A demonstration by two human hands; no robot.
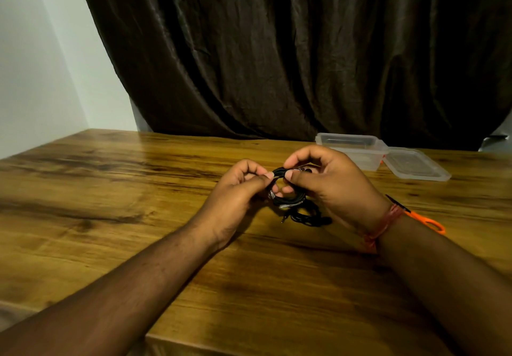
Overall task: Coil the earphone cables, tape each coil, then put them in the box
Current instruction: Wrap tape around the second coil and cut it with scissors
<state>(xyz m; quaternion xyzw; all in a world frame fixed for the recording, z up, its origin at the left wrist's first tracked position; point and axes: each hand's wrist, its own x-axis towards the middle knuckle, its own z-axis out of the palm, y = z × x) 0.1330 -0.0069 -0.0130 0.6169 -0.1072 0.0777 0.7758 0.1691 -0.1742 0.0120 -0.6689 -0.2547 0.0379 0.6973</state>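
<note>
A black coiled earphone cable (pixel 291 199) hangs between both hands above the wooden table (pixel 110 189). My left hand (pixel 238 189) pinches its left side between thumb and fingers. My right hand (pixel 329 181) pinches the top of the coil with thumb and forefinger. Shiny clear tape shows on the coil's lower edge. A second black earphone cable (pixel 307 217) lies bunched on the table just below the hands, its plug pointing left. The clear plastic box (pixel 352 148) stands open at the back right.
The box's clear lid (pixel 418 166) lies beside it on the right. Orange-handled scissors (pixel 426 221) lie behind my right wrist, partly hidden. A dark curtain hangs behind the table, and the table's front edge runs close to me.
</note>
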